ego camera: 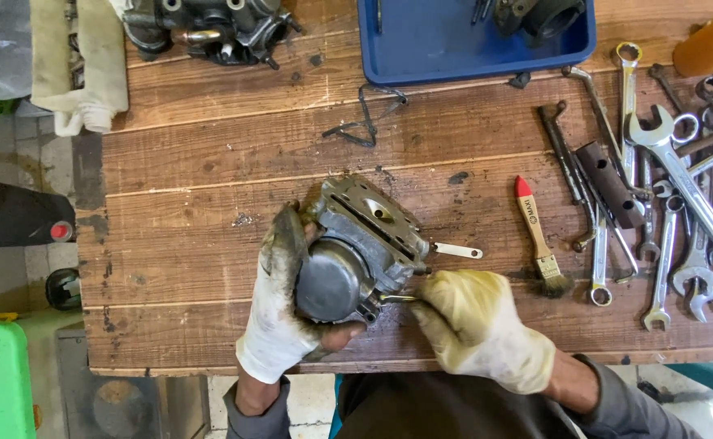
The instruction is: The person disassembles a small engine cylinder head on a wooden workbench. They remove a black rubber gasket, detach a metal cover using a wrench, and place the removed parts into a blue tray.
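Note:
My left hand (279,309), in a dirty white glove, grips a grey metal carburetor (356,244) over the wooden workbench (210,203), its round cap turned toward me. My right hand (474,325), also gloved, pinches a thin metal tool (393,298) whose tip touches the carburetor's lower right side. A small flat metal lever (456,250) sticks out from the carburetor's right side.
A small brush with a red tip (538,236) lies right of the carburetor. Several wrenches (673,195) are spread at the right. A blue tray (470,41) sits at the back, another engine part (210,28) at back left, and a bent wire clip (366,118) lies mid-bench.

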